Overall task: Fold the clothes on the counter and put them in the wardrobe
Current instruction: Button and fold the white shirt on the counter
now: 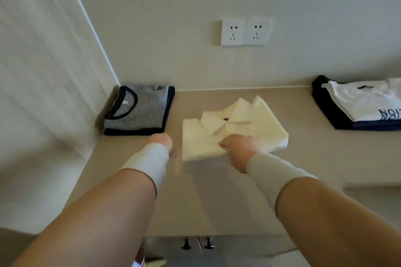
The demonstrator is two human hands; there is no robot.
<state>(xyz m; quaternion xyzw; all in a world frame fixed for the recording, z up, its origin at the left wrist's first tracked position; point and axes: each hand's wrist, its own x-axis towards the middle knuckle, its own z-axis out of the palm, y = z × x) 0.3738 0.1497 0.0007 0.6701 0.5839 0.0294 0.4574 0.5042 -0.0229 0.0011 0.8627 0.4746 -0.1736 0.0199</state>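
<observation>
Clothes [234,128] lie folded on beige counter [217,197].

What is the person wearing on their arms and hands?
Both forearms are bare, with no long sleeves. Each wrist has a snug, stretchy cloth band around it, like a wrist sleeve: the one by the left hand looks whitish, and the one by the right hand looks pale grey-beige. The hands wear no gloves. No rings, watch or markings show, though the picture is a bit blurry.
</observation>
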